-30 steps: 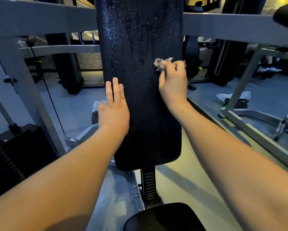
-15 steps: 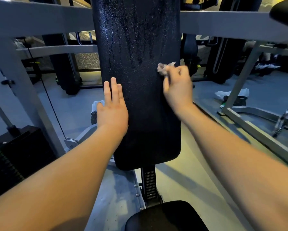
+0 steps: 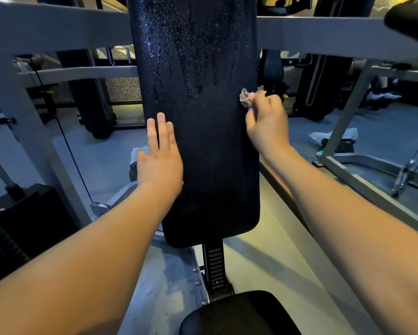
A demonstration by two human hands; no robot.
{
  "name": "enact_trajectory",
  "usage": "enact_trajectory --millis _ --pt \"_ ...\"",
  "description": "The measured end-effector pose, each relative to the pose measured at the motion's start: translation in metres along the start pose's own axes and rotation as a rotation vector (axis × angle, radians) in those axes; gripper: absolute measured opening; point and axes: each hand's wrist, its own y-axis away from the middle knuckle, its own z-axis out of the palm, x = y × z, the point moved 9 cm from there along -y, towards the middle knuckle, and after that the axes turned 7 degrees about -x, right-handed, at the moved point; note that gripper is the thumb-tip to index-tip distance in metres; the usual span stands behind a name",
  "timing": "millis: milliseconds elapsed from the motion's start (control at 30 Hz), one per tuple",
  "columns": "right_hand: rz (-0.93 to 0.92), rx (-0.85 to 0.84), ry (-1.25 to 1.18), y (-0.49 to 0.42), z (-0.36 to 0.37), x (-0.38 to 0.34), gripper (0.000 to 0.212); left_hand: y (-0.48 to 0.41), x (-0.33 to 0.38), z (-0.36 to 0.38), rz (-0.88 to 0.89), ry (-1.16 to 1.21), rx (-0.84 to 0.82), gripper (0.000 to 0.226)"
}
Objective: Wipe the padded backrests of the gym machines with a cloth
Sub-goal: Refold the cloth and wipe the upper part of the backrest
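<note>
wet black backrest [image 3: 198, 122] upright, left hand [image 3: 160, 155] flat on its left edge, fingers straight, right hand [image 3: 267, 124] pinching crumpled cloth [image 3: 246, 97] at right edge, seat [image 3: 239, 313] below, grey frame [image 3: 58, 27] behind, weight stack [image 3: 17, 233] left

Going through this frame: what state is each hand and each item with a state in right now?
backrest: upright, upper part beaded with wet drops and runs, lower part matte.
cloth: crumpled, at the backrest's right edge.
left hand: flat, resting on the backrest's left edge.
right hand: curled round the cloth, gripping it.
seat pad: below the backrest, neither hand on it.
</note>
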Motion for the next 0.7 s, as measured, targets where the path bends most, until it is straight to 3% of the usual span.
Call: enact_trajectory --millis 167,233,367,500,600,700 --pt "-0.238 -0.162 0.069 0.063 0.023 -0.020 0.020 -0.001 -0.001 0.000 -0.002 0.019 -0.010 0.138" --pt "-0.247 -0.136 0.077 0.045 0.011 -0.021 0.020 -0.001 0.000 0.000 0.000 0.016 -0.015 0.136" --pt "0.013 0.082 -0.042 -0.028 -0.023 -0.015 0.025 0.000 -0.001 0.000 0.009 0.016 -0.016 0.135" --pt "0.231 0.118 -0.081 -0.039 -0.006 -0.037 0.025 0.000 -0.003 0.001 0.024 0.042 -0.021 0.137" --pt "-0.083 0.016 -0.059 -0.007 0.021 -0.102 0.023 0.000 -0.004 0.001 0.023 0.050 -0.012 0.139" --pt "-0.321 -0.006 0.113 -0.011 0.017 -0.100 0.020 0.001 -0.005 0.001 0.037 0.054 -0.012 0.139"
